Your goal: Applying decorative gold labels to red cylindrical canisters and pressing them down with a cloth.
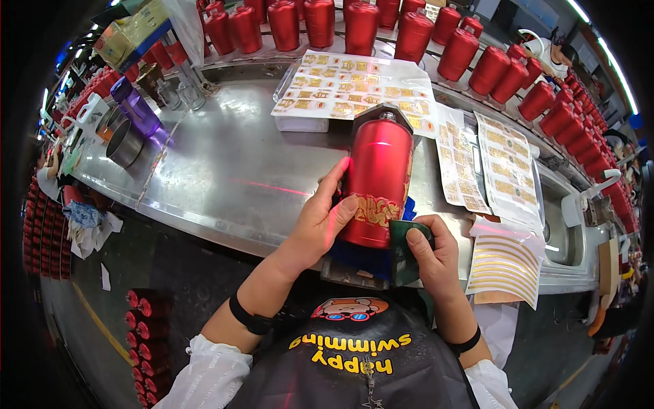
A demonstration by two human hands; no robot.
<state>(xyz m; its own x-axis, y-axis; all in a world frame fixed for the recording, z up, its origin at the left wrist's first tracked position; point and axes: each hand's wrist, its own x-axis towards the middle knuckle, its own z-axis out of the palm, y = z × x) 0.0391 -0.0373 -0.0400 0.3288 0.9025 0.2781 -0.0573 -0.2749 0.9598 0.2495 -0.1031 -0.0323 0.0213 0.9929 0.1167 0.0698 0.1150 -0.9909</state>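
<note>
So we had 1 red metallic bottle (376,160) dead ahead, at the near edge of the steel counter (225,160), neck pointing away and base toward our apron (306,375). Its long axis ran almost straight out from us, drifting slightly right at the neck end.

Our left hand (323,215) was the nearer of the 2, wrapped around the bottle's lower left side, thumb resting on the gold decal band (378,211) by the base. Our right hand (438,258) was pinching what looked like a flat dark green scraper (403,264), just off the bottle's lower right side. Honestly couldn't tell if its edge was touching. A sheet of gold decals (340,85) lay out past the neck, fwiw.
</note>
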